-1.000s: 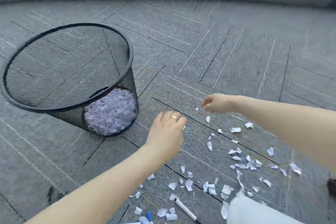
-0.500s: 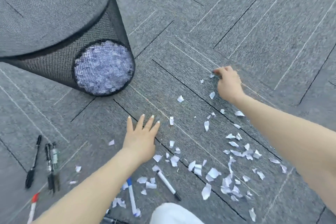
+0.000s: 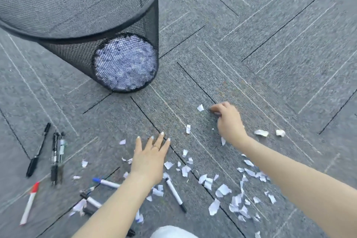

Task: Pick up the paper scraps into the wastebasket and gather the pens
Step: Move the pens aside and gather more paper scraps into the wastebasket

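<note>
The fingers (image 3: 217, 108) of the right hand (image 3: 229, 123) are curled down against the carpet floor (image 3: 270, 44), seemingly pinching up a paper scrap, though what they hold is hidden beneath them; a loose scrap (image 3: 200, 107) lies just beside their tips. The left hand (image 3: 149, 157) lies flat with straight, spread fingers, holding nothing, probably bracing the lean forward. Most paper scraps (image 3: 222, 189) are strewn between and below the two arms, so both hands sit at the far edge of the mess. The mesh wastebasket (image 3: 81, 15) stands up-left, with paper already showing at its bottom, and bare carpet leaves an open path to its rim. The pens (image 3: 56, 152) lie scattered to the left and near the left forearm, not yet gathered.
</note>
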Demonstrator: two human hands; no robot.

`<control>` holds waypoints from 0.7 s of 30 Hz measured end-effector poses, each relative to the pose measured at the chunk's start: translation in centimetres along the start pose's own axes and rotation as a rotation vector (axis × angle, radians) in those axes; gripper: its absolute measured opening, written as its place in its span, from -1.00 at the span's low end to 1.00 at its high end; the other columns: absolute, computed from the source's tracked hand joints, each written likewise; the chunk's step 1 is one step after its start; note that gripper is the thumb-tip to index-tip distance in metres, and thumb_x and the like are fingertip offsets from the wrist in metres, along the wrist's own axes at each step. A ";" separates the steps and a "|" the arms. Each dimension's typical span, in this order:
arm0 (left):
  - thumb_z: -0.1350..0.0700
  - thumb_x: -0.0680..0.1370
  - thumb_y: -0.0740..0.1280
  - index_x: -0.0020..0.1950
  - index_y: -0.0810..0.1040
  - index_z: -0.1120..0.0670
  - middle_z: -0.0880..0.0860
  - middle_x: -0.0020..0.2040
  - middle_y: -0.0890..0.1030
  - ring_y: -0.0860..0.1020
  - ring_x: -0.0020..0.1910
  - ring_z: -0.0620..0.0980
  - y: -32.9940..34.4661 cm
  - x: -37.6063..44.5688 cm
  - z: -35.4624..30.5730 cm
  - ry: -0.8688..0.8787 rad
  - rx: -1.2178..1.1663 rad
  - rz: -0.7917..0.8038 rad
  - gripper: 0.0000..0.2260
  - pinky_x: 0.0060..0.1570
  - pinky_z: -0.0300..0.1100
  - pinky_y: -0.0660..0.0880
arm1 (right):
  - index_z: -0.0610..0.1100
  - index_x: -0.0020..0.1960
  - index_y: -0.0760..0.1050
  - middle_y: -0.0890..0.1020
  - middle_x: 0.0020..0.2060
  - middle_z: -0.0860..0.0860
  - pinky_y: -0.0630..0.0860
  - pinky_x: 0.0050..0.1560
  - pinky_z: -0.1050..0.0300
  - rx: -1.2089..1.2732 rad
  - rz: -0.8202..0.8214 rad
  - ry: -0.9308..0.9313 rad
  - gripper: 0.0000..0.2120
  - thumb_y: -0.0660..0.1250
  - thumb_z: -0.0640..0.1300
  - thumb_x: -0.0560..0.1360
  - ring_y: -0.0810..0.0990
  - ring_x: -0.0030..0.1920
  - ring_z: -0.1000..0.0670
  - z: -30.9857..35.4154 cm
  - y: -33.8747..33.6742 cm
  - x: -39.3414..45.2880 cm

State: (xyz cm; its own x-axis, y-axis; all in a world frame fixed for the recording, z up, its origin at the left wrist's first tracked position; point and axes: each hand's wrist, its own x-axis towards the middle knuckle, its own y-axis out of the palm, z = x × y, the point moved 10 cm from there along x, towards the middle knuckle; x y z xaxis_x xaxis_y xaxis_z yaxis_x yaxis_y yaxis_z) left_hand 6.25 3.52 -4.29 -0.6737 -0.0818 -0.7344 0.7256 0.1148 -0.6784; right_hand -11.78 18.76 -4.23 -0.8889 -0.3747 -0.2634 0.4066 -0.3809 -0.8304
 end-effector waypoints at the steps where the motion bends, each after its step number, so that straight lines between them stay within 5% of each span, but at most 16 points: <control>1: 0.19 0.55 0.17 0.52 -0.24 -0.04 0.01 0.53 -0.24 -0.10 0.52 0.08 -0.1 -0.1 0.0 -0.010 0.012 0.009 -0.29 0.40 0.20 -0.23 | -0.12 0.09 0.55 0.51 0.08 -0.01 0.38 0.11 0.07 0.029 0.022 -0.046 -0.65 0.12 -0.41 0.48 0.45 0.05 -0.03 0.5 0.7 -2.4; 3: 0.18 0.55 0.13 0.53 -0.22 -0.02 0.03 0.54 -0.21 -0.06 0.52 0.09 -0.4 0.1 -0.1 -0.020 0.053 0.024 -0.33 0.41 0.21 -0.20 | -0.13 0.07 0.57 0.49 0.06 0.02 0.32 0.07 0.15 0.112 -0.066 -0.053 -0.64 0.13 -0.44 0.46 0.43 0.04 0.02 0.3 -0.2 -5.1; 6: 0.18 0.54 0.09 0.53 -0.16 0.01 0.05 0.54 -0.16 0.07 0.51 0.07 -0.9 0.7 -0.7 -0.032 0.106 0.041 -0.37 0.40 0.23 -0.18 | -0.12 0.15 0.51 0.46 0.14 -0.03 0.26 0.16 0.07 0.084 -0.286 0.197 -0.61 0.14 -0.41 0.43 0.39 0.14 -0.03 -4.5 -3.3 -3.6; 8: 0.19 0.53 0.09 0.54 -0.12 0.04 0.08 0.55 -0.12 0.13 0.49 0.05 -1.1 0.8 -1.1 -0.061 0.127 0.045 -0.38 0.39 0.24 -0.17 | -0.09 0.18 0.48 0.45 0.19 -0.04 0.22 0.19 0.04 0.040 -0.285 0.317 -0.61 0.15 -0.38 0.43 0.36 0.19 -0.06 -6.6 -3.8 -3.1; 12: 0.13 0.55 0.14 0.51 0.01 0.14 0.14 0.53 0.03 0.07 0.50 0.08 -2.1 0.1 -3.5 -0.075 0.089 -0.051 -0.44 0.40 0.24 -0.14 | -0.08 0.04 0.58 0.54 0.06 -0.01 0.17 0.09 0.09 0.000 -0.109 0.016 -0.74 0.22 -0.32 0.46 0.44 0.09 -0.01 -2.2 -0.1 -7.4; 14: 0.14 0.57 0.13 0.52 -0.01 0.11 0.11 0.54 0.00 0.01 0.52 0.06 -3.2 0.0 -6.0 0.009 0.001 -0.153 -0.45 0.41 0.23 -0.15 | -0.06 0.00 0.59 0.53 0.04 0.01 0.13 0.11 0.11 0.034 -0.253 -0.017 -0.75 0.26 -0.30 0.43 0.44 0.09 0.01 -2.5 -2.1 -9.2; 16: 0.15 0.58 0.13 0.53 -0.06 0.05 0.08 0.55 -0.08 -0.04 0.52 0.04 -4.1 0.5 -8.3 0.104 -0.068 -0.208 -0.43 0.41 0.20 -0.19 | -0.05 0.08 0.54 0.47 0.14 0.00 0.16 0.24 0.02 0.132 -0.490 0.294 -0.72 0.23 -0.30 0.44 0.38 0.19 0.01 -8.2 -6.2 -8.9; 18: 0.15 0.58 0.14 0.53 -0.06 0.02 0.05 0.55 -0.11 -0.06 0.52 0.04 -4.0 1.3 -9.9 0.153 -0.087 -0.191 -0.42 0.41 0.19 -0.21 | -0.05 0.17 0.46 0.39 0.26 -0.04 0.13 0.34 -0.11 0.179 -0.556 0.686 -0.71 0.17 -0.24 0.48 0.31 0.29 -0.05 -14.7 -8.0 -9.4; 21: 0.13 0.58 0.15 0.53 -0.07 0.02 0.06 0.55 -0.13 -0.07 0.52 0.05 -2.8 2.0 -10.6 0.150 -0.067 -0.140 -0.41 0.42 0.19 -0.18 | -0.05 0.20 0.42 0.38 0.26 -0.05 0.16 0.34 -0.09 0.085 -0.437 0.705 -0.72 0.17 -0.17 0.51 0.30 0.28 -0.07 -15.5 -6.2 -9.8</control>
State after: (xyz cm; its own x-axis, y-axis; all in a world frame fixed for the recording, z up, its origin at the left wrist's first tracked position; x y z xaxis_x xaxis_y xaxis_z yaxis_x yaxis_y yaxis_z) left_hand 1.40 13.49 -3.63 -0.7840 0.0457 -0.6191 0.6161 0.1789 -0.7670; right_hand -8.87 37.91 -4.14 -0.8823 0.4283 -0.1955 -0.0161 -0.4425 -0.8966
